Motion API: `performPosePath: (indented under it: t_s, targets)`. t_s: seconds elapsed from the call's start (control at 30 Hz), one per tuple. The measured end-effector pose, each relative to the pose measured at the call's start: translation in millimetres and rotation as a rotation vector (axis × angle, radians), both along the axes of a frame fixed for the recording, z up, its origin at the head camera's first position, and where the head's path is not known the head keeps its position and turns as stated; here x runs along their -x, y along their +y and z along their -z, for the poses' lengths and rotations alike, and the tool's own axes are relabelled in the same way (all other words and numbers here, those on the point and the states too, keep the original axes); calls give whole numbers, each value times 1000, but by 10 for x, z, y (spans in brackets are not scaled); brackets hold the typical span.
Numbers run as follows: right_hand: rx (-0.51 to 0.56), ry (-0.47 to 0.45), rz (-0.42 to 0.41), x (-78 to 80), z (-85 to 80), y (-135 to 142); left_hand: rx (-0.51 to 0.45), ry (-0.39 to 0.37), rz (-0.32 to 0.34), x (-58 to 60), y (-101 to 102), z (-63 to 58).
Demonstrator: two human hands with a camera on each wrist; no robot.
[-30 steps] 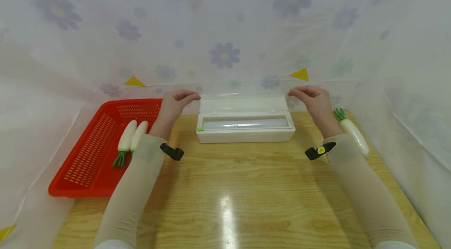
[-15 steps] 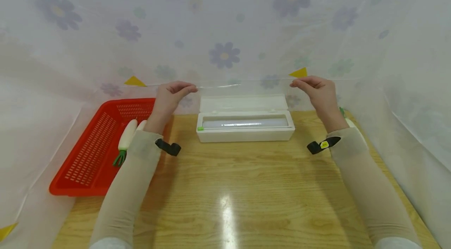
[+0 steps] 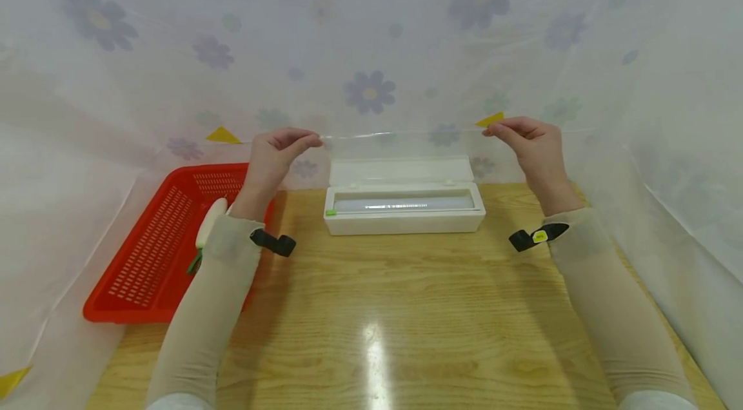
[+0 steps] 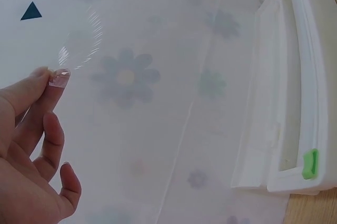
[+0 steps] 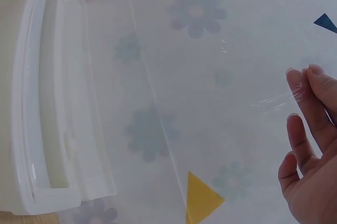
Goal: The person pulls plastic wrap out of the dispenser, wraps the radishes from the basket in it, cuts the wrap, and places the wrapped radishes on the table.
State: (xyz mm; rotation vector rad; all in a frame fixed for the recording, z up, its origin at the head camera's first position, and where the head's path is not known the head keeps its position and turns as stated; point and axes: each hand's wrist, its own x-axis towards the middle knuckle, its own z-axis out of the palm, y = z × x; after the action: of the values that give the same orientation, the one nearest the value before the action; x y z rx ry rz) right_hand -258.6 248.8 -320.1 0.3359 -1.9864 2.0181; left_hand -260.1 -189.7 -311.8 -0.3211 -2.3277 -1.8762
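Between my two hands stretches a clear sheet of plastic wrap (image 3: 371, 135), visible mostly by its glints. My left hand (image 3: 268, 165) pinches one corner between thumb and index finger; in the left wrist view a crumpled bit of the plastic wrap (image 4: 60, 78) shows at the fingertips. Opposite it, my right hand (image 3: 536, 155) pinches the other corner, with creases in the film running from its fingertips in the right wrist view. Below and between them sits a white wrap dispenser (image 3: 406, 225), its lid (image 3: 400, 170) raised and a roll (image 3: 403, 204) inside. A green slider (image 4: 310, 163) marks its left end.
A red plastic basket (image 3: 130, 316) stands at the left, partly behind my left arm. In it lies a white radish (image 3: 210, 223) with green leaves. The wooden table (image 3: 395, 294) ends at a translucent flowered curtain (image 3: 371, 29) behind the dispenser.
Both hands have risen and drawn slightly apart, lifting the film's edge above the dispenser lid. My arms now cover one basket radish and the radish at the right. The dispenser has stayed put.
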Motion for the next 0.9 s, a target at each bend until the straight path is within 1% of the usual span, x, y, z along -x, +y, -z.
performPosePath:
  t_s: [0.1,0.23,0.47,0.6,0.7,0.87,0.9]
  targets:
    - [25,16,-11,-9,-34,-13,-1,15,-4,-24,3,-34]
    - [46,30,-17,-22,-68,-19,-19,37,9,-58,6,-65]
    - [17,49,-10,-89,-59,25,-44,39,41,-182,17,-62]
    - [-2,36,1,-174,-35,54,-32,52,69,-297,27,-38]
    - [-49,23,4,-259,-14,76,-34,38,92,-400,20,7]
    - [-77,-6,-33,-442,32,131,-43,-33,132,-589,-18,100]
    - [-101,-12,-34,-487,42,145,-43,-46,144,-628,-30,119]
